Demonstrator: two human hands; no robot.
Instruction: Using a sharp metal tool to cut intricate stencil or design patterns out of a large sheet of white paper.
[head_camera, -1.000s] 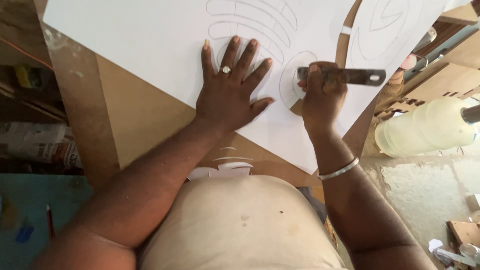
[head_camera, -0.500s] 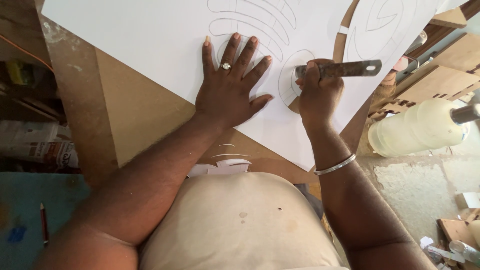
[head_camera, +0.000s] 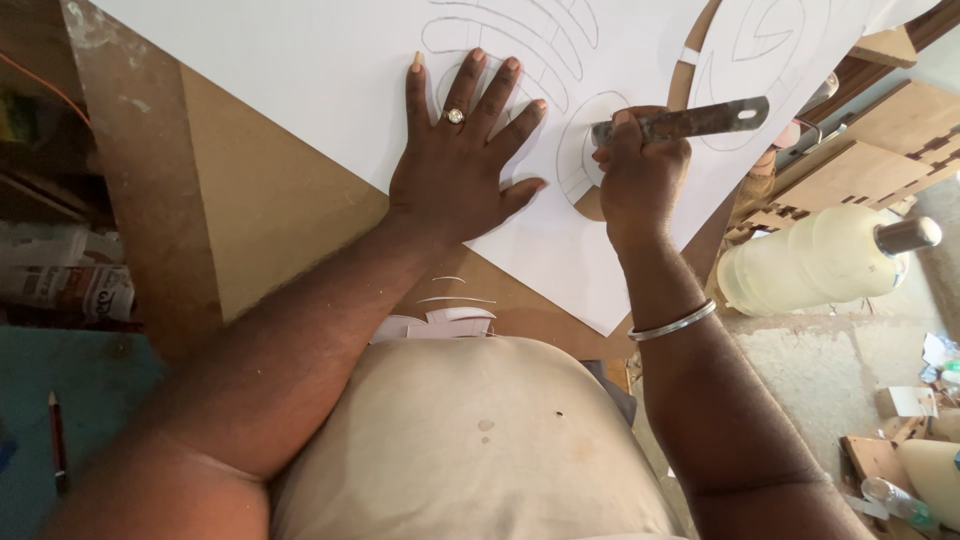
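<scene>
Two hands: both at work on one white sheet (head_camera: 300, 70), spread over a brown board (head_camera: 270, 210) on the surface.
Left hand (head_camera: 455, 175): flat on the sheet, fingers (head_camera: 470, 85) spread apart, ring on one, pinning the paper and gripping nothing.
Right hand (head_camera: 640, 175): fingers closed tight round a flat metal blade (head_camera: 700, 118); blade end with a hole pointing right, working end hidden under the fist.
Sheet: lying slantwise, near corner overhanging the board's edge, covered with pencilled curved bands and ovals.
Done, judging by gaps: a curved piece beside the right hand already out, brown showing through (head_camera: 590, 205); a long slit (head_camera: 690, 40) open further up.
Left, judging by lines: most pencilled bands above the left hand uncut; the far round figure (head_camera: 760, 40) mostly whole.
Scraps: thin white slivers (head_camera: 450, 300) on the board near the body.
Packages, left: printed newspaper bundle (head_camera: 60, 285), grey-white, low beside the surface.
Packages, right: cream drum-like roll (head_camera: 810, 265) on a metal spindle; notched brown cut-outs (head_camera: 860, 150) behind it; clear bottle (head_camera: 890, 495) among floor litter.
Floor, left: red pencil (head_camera: 57, 440) on blue-green ground.
</scene>
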